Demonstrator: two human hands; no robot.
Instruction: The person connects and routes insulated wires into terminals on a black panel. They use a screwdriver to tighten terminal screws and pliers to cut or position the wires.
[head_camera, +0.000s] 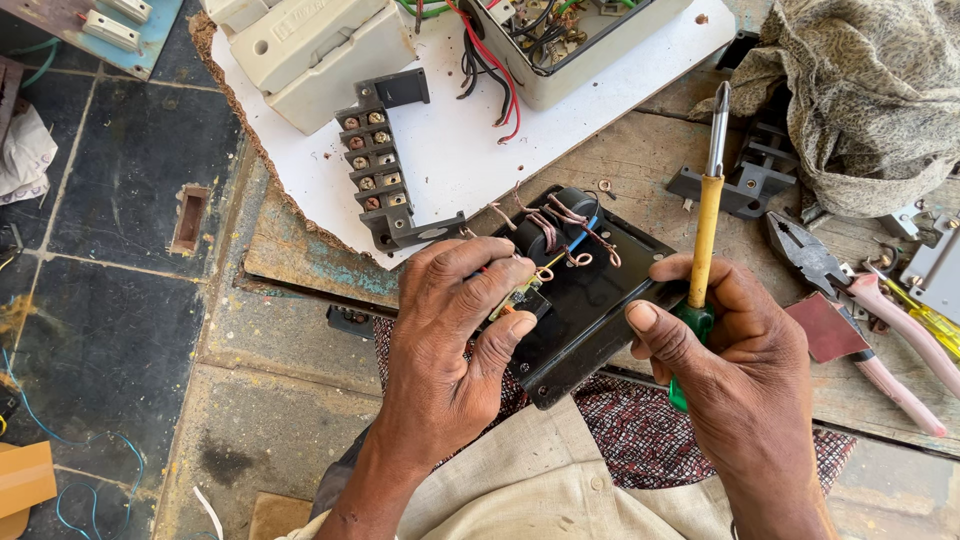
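head view: left hand (450, 340) pinches a small part on the black plate (590, 300); right hand (745, 365) grips a screwdriver (705, 225) beside it, pliers (860, 300) further right.

Both hands low and close together, left hand (450, 335) fingers pinched, right hand (745, 365) fist-curled.

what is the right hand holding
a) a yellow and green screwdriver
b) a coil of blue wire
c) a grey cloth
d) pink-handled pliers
a: the right hand grips a screwdriver with a yellow shaft and green handle, tip pointing up, while the pink-handled pliers lie untouched on the bench to its right.
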